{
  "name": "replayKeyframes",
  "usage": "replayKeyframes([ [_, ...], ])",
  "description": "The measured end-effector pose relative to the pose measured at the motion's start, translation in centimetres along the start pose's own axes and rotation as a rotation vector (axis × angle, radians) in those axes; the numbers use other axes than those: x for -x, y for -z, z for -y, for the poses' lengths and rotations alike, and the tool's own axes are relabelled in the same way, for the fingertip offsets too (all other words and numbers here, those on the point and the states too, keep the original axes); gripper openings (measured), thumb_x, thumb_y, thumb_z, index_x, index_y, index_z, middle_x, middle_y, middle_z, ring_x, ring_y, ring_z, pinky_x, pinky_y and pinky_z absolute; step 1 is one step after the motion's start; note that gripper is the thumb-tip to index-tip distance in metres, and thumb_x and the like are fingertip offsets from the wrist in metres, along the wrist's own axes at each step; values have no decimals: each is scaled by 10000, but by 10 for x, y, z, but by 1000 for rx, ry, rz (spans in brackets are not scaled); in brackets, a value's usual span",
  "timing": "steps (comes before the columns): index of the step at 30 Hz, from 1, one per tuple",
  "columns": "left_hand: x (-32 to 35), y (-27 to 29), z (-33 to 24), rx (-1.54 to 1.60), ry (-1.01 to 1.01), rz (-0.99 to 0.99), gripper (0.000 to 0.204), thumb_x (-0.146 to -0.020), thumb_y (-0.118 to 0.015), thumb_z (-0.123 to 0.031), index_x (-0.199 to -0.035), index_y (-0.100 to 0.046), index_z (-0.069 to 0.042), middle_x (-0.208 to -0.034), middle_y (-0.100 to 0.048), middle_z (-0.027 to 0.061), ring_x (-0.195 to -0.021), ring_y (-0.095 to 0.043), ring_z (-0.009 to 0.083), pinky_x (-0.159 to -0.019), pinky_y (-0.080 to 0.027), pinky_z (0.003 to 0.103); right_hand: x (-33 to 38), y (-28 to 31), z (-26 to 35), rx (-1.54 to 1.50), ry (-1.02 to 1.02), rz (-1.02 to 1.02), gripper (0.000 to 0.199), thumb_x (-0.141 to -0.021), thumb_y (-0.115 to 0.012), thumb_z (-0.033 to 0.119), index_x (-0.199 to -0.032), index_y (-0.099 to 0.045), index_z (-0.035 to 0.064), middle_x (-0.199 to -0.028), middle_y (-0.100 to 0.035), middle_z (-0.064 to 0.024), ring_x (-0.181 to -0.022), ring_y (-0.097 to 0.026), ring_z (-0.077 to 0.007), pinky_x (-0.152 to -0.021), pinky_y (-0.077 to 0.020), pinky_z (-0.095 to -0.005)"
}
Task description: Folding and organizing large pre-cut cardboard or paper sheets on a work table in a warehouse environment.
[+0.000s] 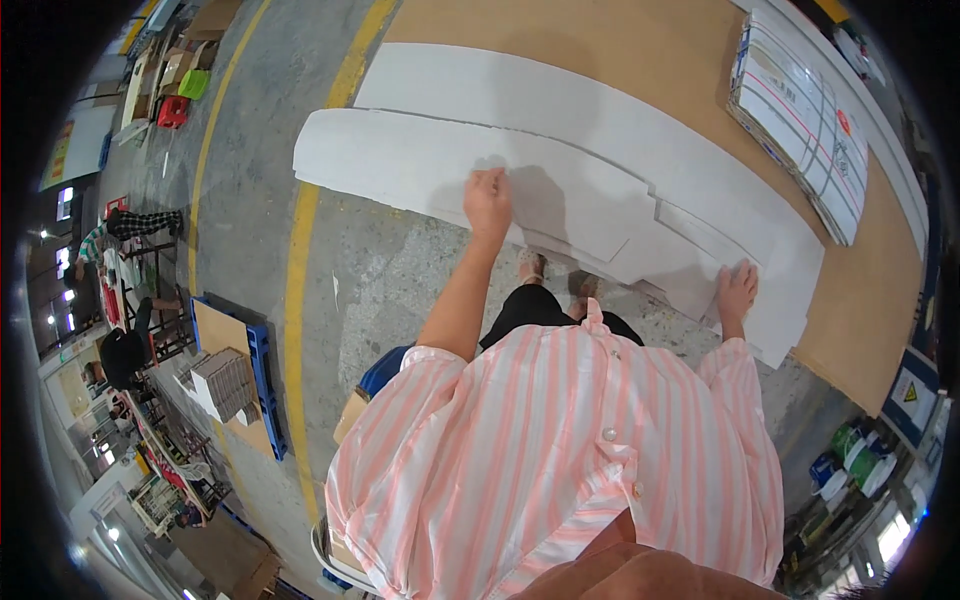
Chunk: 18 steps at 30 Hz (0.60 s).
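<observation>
A long white die-cut cardboard sheet (400,146) with a stepped far edge lies in front of me, its near side reaching out over the floor. My left hand (488,203) is closed at its left-middle part, fingers curled down against the board. The fingertips are partly hidden, but they seem to pinch the sheet. Toward the right end, my right hand (738,292) rests with fingers apart on the cardboard, thumb side inward. Under and beyond this piece lies another white sheet (480,80), on a brown cardboard surface (640,45).
A strapped bundle of white printed flat cartons (800,120) lies at the far right. On the left, a blue pallet (268,390) bears stacked grey cardboard pieces (225,383). Yellow lines (300,270) mark the floor. Buckets (860,458) stand at right; people (125,355) work far left.
</observation>
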<state>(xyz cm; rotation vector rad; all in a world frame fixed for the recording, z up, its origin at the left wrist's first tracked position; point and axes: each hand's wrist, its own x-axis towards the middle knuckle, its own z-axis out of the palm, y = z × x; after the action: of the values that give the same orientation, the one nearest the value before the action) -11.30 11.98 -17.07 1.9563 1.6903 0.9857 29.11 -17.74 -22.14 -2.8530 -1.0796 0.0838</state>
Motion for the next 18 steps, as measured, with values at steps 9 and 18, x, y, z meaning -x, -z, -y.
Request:
replayKeyframes([
  [9, 5, -15, -8, -121, 11, 180, 163, -776, -564, -196, -833, -606, -50, -810, -585, 106, -781, -566, 310, -668, -475, 389, -2, 4, 0, -20, -2, 37, 648, -842, -459, 508, -1360, -288, 158, -1414, -239, -149, -1294, -202, -356, -1011, -216, -528],
  [18, 63, -6, -23, 1446, 871, 690, 454, -875, -449, -470, -1116, -516, -92, -1020, -581, 5, -917, -545, 184, -679, -469, 351, -16, 27, -13, 10, 42, 213, 644, -807, -495, 538, -1327, -333, 194, -1387, -276, -126, -1245, -257, -366, -952, -300, -532],
])
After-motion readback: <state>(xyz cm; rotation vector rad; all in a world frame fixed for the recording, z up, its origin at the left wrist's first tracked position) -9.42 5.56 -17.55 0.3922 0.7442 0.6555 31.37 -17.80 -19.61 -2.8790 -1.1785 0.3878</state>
